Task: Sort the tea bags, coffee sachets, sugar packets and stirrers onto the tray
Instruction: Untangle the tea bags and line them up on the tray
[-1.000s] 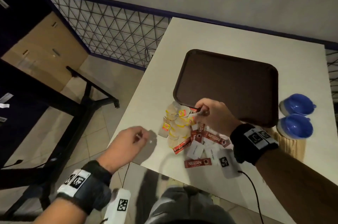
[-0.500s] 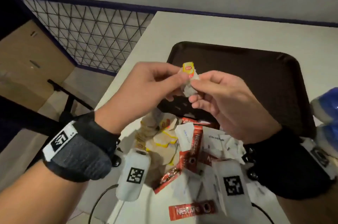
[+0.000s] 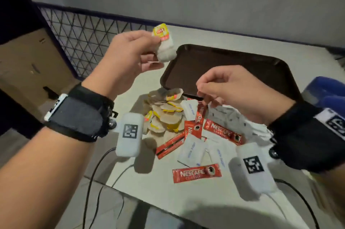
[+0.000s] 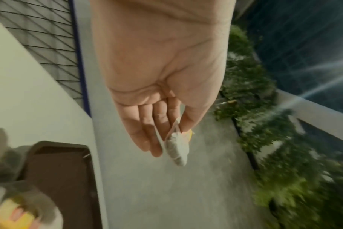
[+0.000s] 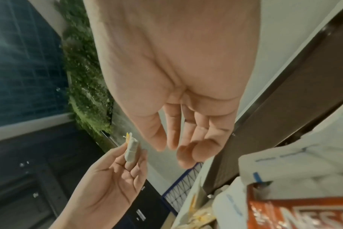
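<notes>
My left hand (image 3: 155,51) is raised left of the brown tray (image 3: 224,71) and pinches a pale tea bag (image 3: 165,51) with a yellow tag. The left wrist view shows the thumb and fingers of that hand (image 4: 166,131) on the tea bag (image 4: 177,148). My right hand (image 3: 205,88) hovers over the tray's near edge, its fingers relaxed. In the right wrist view this hand (image 5: 182,139) holds nothing. Below lie a pile of tea bags (image 3: 168,114), red coffee sachets (image 3: 197,172) and white sugar packets (image 3: 190,151).
The pile sits on a white table (image 3: 308,57) between me and the tray, which is bare inside. Blue cups (image 3: 326,90) stand at the right edge. A wire mesh fence (image 3: 89,38) runs beyond the table's left side. Cables hang off the near edge.
Half a second ago both hands held the tea bag above the tray. The right hand has let go and dropped toward the pile; the left has lifted the bag up and left.
</notes>
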Action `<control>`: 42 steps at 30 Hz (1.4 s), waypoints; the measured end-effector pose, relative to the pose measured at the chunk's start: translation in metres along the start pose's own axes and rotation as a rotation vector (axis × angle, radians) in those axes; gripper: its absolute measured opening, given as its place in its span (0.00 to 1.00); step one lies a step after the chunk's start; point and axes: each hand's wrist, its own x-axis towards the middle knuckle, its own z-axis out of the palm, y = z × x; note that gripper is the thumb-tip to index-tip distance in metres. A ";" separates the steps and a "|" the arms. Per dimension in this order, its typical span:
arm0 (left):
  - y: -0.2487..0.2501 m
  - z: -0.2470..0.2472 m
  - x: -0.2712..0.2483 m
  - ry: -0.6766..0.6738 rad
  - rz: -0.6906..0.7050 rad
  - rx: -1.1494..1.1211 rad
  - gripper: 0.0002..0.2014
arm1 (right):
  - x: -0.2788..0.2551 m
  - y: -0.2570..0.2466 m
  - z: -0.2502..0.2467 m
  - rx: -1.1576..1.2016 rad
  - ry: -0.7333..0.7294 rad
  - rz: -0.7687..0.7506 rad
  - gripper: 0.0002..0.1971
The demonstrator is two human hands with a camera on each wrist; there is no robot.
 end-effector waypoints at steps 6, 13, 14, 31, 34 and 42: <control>-0.003 -0.026 -0.009 0.043 -0.057 -0.098 0.07 | -0.018 -0.005 0.000 -0.228 0.013 0.008 0.03; -0.020 -0.046 0.003 0.110 -0.030 -0.004 0.09 | 0.010 -0.009 0.014 -0.320 0.083 0.100 0.06; -0.023 -0.045 0.007 0.120 -0.025 -0.022 0.09 | 0.012 -0.006 0.017 -0.276 0.067 0.145 0.08; -0.041 -0.008 0.049 -0.077 0.053 -0.075 0.06 | 0.072 -0.010 0.025 -0.041 0.097 -0.077 0.03; -0.042 -0.007 0.044 -0.036 0.020 -0.095 0.04 | 0.071 -0.017 0.012 -0.042 0.002 -0.133 0.03; -0.049 0.010 0.036 0.083 0.132 -0.071 0.12 | 0.062 -0.027 -0.004 -0.094 -0.181 -0.334 0.09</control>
